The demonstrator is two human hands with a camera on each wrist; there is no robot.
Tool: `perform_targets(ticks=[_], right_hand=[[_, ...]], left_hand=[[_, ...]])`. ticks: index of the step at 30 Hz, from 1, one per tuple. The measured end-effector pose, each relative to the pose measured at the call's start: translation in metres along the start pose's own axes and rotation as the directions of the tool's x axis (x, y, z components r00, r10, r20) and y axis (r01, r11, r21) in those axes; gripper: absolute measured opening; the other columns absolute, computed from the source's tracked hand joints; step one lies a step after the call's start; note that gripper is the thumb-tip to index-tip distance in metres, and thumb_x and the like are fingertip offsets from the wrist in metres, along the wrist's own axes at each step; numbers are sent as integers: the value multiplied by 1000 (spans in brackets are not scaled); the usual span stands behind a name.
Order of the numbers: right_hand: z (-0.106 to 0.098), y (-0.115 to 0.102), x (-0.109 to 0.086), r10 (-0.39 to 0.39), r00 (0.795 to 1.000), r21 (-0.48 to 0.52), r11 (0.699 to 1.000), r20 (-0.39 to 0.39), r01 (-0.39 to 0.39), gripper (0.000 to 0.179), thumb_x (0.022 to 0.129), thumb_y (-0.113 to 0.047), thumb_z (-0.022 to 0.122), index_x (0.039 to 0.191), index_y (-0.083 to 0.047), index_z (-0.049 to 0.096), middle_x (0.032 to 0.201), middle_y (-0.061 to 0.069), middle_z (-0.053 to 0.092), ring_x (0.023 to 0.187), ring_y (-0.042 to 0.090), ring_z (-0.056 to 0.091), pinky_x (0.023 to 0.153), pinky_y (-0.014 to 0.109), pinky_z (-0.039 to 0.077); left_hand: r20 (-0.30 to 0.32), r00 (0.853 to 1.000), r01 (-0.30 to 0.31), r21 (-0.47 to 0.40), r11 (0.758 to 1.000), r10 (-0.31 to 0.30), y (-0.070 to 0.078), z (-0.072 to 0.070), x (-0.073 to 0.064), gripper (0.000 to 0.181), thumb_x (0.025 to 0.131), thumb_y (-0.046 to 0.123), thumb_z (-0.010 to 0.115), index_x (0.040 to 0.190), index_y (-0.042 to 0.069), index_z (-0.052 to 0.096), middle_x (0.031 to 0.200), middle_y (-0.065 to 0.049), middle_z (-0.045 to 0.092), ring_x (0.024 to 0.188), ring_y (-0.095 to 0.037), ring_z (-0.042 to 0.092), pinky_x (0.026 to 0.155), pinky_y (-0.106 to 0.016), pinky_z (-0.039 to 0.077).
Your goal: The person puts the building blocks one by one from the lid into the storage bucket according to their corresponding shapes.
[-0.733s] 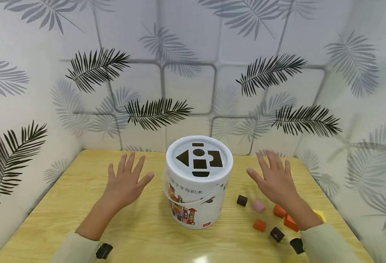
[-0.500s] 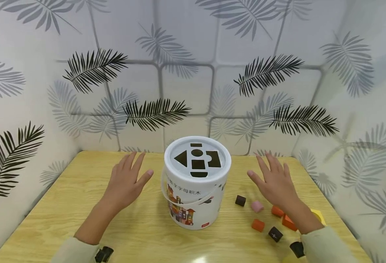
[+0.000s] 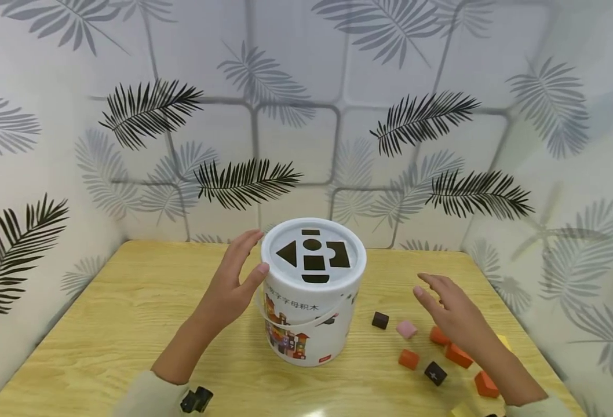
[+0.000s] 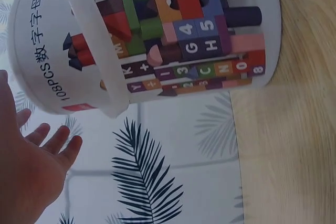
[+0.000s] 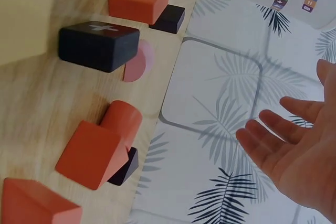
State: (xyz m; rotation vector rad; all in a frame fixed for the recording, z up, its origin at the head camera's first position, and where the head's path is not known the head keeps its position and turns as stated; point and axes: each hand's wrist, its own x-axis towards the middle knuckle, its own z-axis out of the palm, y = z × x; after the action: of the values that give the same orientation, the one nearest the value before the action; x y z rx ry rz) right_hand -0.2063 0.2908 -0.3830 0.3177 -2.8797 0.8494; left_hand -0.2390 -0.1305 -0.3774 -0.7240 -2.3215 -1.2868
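Note:
A white toy-block bucket (image 3: 309,313) stands upright on the table, its lid (image 3: 285,269) on top with dark shaped holes. A white carry handle (image 4: 100,35) hangs across its printed front. My left hand (image 3: 230,284) is at the left side of the lid's rim, fingers extended and thumb apart; whether it touches the rim I cannot tell. My right hand (image 3: 452,313) hovers over the blocks right of the bucket, fingers loosely extended, holding nothing. Below it lie an orange block (image 3: 459,354), a pink block (image 3: 407,329) and a black block with a plus sign (image 3: 435,373).
More blocks lie on the table's right side: a small black block (image 3: 380,320), an orange block (image 3: 408,359), another orange block (image 3: 486,384) and a yellow block (image 3: 463,410). Leaf-patterned wall covering (image 3: 296,145) surrounds the wooden table (image 3: 129,301) at the back and sides.
My left hand has moved right, up to the bucket's lid. My right hand has moved slightly right and nearer to me, turning sideways. The bucket has stayed on its spot.

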Motion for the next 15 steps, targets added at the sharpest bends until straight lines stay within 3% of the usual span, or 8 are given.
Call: perform_targets(ticks=[5,15], right_hand=[[1,6,-9,16,999,38,999,42,-18,62,106,-50,40,148,-4,45,144,20,51,125,38,53,96,56,54],[12,25,-22,88,990,129,986,113,-103,57,104,-47,48,144,-6,52,137,15,58,113,26,59,85,36,56]], left_hand=[[-12,999,-32,-25,999,31,-1,9,1,54,102,23,55,153,16,40,161,-7,31,150,-33,28,118,-68,29],[-90,989,-126,-87,988,118,-10,22,-2,41,100,13,57,140,12,54,158,-8,37,147,-30,34,119,-61,35]])
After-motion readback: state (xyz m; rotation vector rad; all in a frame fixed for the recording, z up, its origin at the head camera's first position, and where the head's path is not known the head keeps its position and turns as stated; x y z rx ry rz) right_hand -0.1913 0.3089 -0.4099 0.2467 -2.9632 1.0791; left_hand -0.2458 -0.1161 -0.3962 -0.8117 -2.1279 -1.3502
